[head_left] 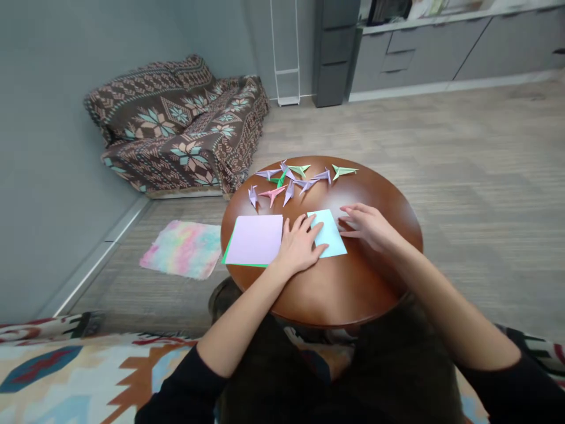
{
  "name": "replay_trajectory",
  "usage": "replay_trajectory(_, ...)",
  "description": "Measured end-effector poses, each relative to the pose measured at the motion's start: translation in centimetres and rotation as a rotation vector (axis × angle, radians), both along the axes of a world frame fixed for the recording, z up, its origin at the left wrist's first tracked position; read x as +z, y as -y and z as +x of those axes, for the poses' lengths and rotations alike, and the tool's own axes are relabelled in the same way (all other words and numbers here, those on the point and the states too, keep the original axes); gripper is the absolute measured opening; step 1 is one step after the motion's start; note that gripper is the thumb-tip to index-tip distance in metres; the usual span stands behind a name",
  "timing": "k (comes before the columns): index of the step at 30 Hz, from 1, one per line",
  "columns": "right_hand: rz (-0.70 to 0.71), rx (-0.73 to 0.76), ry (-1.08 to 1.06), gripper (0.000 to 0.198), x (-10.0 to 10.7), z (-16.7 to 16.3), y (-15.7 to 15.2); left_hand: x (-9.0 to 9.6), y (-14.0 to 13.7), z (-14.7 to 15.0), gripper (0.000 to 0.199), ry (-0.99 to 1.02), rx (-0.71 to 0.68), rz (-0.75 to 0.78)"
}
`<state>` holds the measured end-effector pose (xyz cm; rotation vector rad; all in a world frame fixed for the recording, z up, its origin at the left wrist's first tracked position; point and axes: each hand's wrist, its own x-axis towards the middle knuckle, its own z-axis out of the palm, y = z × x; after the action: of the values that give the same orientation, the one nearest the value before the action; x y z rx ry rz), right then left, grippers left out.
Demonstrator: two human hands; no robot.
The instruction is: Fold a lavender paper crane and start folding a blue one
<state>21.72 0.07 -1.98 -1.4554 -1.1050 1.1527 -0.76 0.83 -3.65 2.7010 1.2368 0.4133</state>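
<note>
Paper [332, 240], light blue, lay on the round table [326, 297] partly under the left hand's [299, 246] spread, ungripping fingers, the right hand [369, 227], loosely parted and empty, beside its right edge, folded figures [272, 194] beyond.

On the table [326, 297], a paper stack [255, 240] lies left of a sheet [332, 237], paper cranes [289, 192] behind.

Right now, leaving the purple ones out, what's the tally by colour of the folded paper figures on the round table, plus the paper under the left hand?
Pale green figures: 2
Dark green figure: 1
Pink figure: 1
Light blue paper, under the left hand: 1
Total: 5
</note>
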Motion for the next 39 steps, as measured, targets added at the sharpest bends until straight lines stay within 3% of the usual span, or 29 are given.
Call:
replay_trajectory(4, -0.108, -0.002, -0.285, 0.011, 0.5, -0.2, 0.4, 0.0, -0.1, -0.1, 0.053, 0.005, -0.114, -0.047)
replay_trajectory(7, -0.129, 0.015, -0.44, 0.008, 0.5, -0.8, 0.5, 0.0, -0.1, -0.1, 0.087, 0.066, -0.164, -0.128)
replay_trajectory(9, -0.118, 0.022, -0.51, 0.009, 0.3, -1.4, 0.5, 0.0, -0.1, -0.1, 0.106, 0.238, -0.164, -0.241)
replay_trajectory(10, -0.103, 0.022, -0.533, 0.01, 0.1, -1.7, 0.4, 0.0, -0.1, -0.1, 0.103, 0.382, -0.145, -0.323)
replay_trajectory(14, 0.009, -0.059, -0.536, 0.018, -1.1, -2.3, 0.1, -0.6, -0.9, -0.4, 0.051, 0.888, 0.012, -0.573)
replay_trajectory(17, 0.092, -0.155, -0.484, 0.04, -2.0, -2.7, 0.1, -1.3, -2.0, -0.4, 0.058, 1.07, 0.13, -0.613)
replay_trajectory(20, 0.086, -0.055, -0.468, 0.043, -2.4, -3.3, 0.3, -1.9, -2.9, 0.0, 0.062, 1.227, 0.173, -0.698)
replay_trajectory(22, 0.065, 0.007, -0.464, 0.036, -2.3, -3.4, 0.4, -1.9, -3.0, 0.2, 0.064, 1.277, 0.162, -0.795)
replay_trajectory(29, 0.118, 0.002, -0.391, 0.031, -2.1, -2.1, 0.1, 0.1, -2.1, -0.7, 0.053, 1.263, 0.102, -1.12)
replay_trajectory(34, 0.128, 0.142, -0.224, 0.024, -1.9, -2.5, 1.2, 0.0, -2.0, -0.7, 0.048, 1.234, 0.107, -1.139)
replay_trajectory(39, 0.229, 0.077, -0.091, 0.023, -1.7, -2.8, 1.6, -0.4, -1.9, -0.4, 0.05, 1.225, 0.101, -1.123)
